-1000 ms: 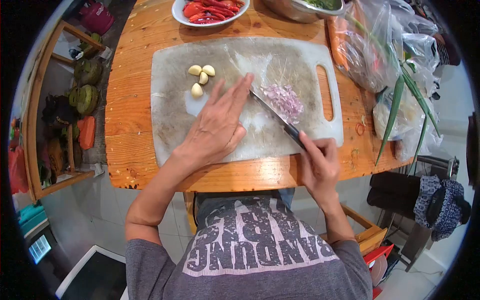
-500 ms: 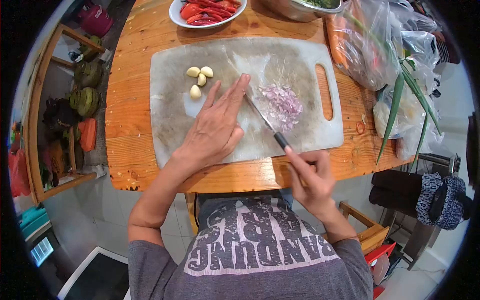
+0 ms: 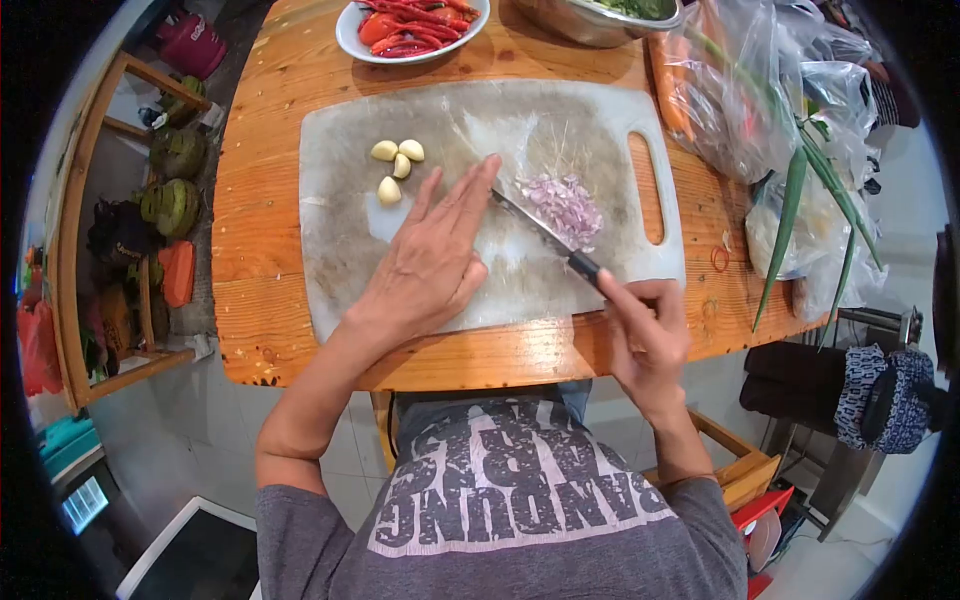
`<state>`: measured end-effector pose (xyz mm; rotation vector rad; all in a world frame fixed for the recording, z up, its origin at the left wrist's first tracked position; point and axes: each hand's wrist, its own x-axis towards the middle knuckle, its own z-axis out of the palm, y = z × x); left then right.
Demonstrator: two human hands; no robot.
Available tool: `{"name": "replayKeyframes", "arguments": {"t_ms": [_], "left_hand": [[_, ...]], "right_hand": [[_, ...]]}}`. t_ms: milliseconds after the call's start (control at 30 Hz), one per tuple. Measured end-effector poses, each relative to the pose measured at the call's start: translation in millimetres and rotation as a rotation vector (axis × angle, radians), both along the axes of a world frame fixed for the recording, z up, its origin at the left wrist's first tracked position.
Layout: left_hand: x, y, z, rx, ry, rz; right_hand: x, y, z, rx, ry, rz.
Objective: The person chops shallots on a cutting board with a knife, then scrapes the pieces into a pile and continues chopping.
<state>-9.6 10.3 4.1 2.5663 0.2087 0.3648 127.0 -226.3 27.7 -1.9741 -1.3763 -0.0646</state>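
My right hand [image 3: 650, 345] is closed round the black handle of a knife [image 3: 543, 232], whose blade slants up and left over the white cutting board [image 3: 350, 262]. The blade's tip meets the fingertips of my left hand [image 3: 430, 255], which lies flat with its fingers stretched out. Just right of the blade is a pile of chopped purple shallot [image 3: 563, 208]. Several peeled garlic cloves [image 3: 389, 190] sit at the board's upper left, beyond my left hand.
Behind the board stand a white bowl of red chilies and tomatoes [image 3: 350, 40] and a metal bowl of greens [image 3: 585, 28]. Plastic bags [image 3: 745, 110] with carrots and green leaves lie on the right. The wooden table's edge [image 3: 480, 372] is close to my body.
My right hand has moved right and slightly down, swinging the knife handle outward, so the blade lies flatter and closer to the shallot pile. My left hand has hardly moved.
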Motion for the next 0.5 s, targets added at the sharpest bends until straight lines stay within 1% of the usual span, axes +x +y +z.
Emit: {"name": "replayKeyframes", "arguments": {"t_ms": [67,100,200,233,367,467,500], "left_hand": [[2,-3,2,0.004,0.020,-0.032],[2,-3,3,-0.007,0.028,-0.042],[3,-2,1,-0.018,0.029,-0.037],[2,-3,2,-0.015,0.035,-0.042],[3,-4,3,-0.025,0.042,-0.064],[3,-2,1,-0.014,0.036,-0.060],[7,1,2,0.003,0.016,-0.053]], "right_hand": [[-1,-2,6,0.032,-0.003,-0.022],[3,-2,-1,-0.026,0.034,0.002],[9,-8,12,0.003,-0.005,-0.057],[14,-6,8,-0.018,-0.096,-0.042],[23,-10,9,-0.020,-0.129,-0.024],[34,-13,-7,-0.021,-0.077,0.020],[41,-6,-6,-0.020,-0.125,0.019]]}}
